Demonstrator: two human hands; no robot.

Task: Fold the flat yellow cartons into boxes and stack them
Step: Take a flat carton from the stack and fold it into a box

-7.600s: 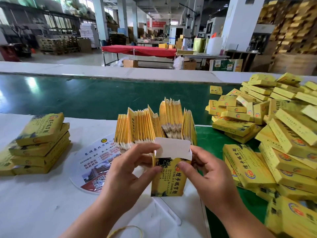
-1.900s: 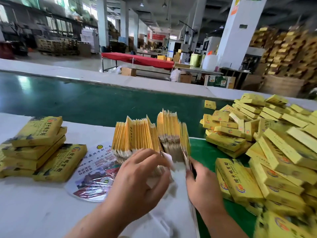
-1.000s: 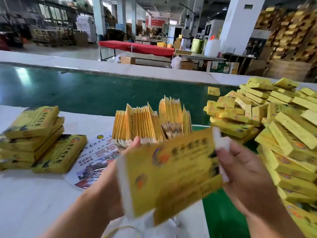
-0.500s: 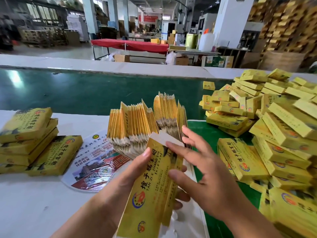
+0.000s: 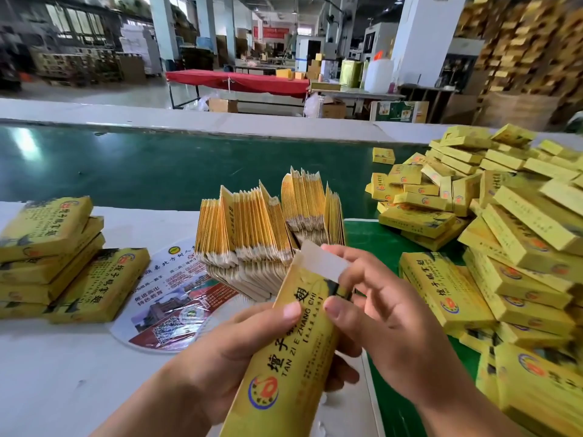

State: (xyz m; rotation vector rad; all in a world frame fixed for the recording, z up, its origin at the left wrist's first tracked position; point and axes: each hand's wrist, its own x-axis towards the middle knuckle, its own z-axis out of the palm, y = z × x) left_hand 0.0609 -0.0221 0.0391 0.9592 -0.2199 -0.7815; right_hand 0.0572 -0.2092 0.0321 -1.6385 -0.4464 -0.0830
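I hold one yellow carton (image 5: 284,357) upright in front of me, its white end flap (image 5: 321,261) standing open at the top. My left hand (image 5: 220,357) grips its left side with the thumb across the printed face. My right hand (image 5: 378,313) pinches the upper right edge, fingers at the flap. Behind the carton a thick bundle of flat cartons (image 5: 268,231) stands on edge on the table. A neat stack of folded boxes (image 5: 47,247) sits at the left with one more box (image 5: 101,285) beside it.
A big loose heap of folded yellow boxes (image 5: 504,231) fills the right side on the green belt (image 5: 142,165). A round printed fan (image 5: 176,298) lies on the white table (image 5: 63,373) between the left stack and the flat bundle.
Since a second ago the carton has turned from sideways to upright. My right hand has moved from lying over its face to pinching the top edge by the flap.
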